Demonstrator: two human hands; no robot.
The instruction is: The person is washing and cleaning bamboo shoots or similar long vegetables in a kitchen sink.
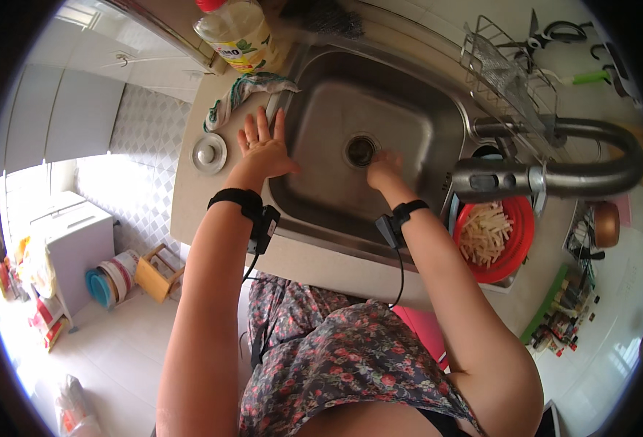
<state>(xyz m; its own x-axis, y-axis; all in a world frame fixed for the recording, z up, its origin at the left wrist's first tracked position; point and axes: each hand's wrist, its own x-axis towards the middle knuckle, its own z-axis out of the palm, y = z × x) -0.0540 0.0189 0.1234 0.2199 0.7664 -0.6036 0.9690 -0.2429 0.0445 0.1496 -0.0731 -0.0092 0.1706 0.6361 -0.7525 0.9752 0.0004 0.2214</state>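
Note:
My left hand [264, 147] is spread with fingers apart over the left rim of a stainless steel sink [327, 114]; whether it presses on the rim I cannot tell. Down in the basin, my right hand [385, 168] is beside the drain [361, 151], its fingertips at the right edge of the drain ring. Its fingers are blurred, so whether they hold something is unclear. A crumpled white cloth with green edging [250, 93] lies just above my left fingers. Left of that hand, a round glass lid [208, 154] with a knob rests on the counter.
A large dish soap bottle [239, 43] stands at the back left. The pull-out faucet [550, 180] overhangs a red colander [520, 240] of pale cut strips [485, 235] on the right. Behind are a wire rack [504, 76] and hanging scissors [537, 38]. A wooden stool [157, 273] stands at left.

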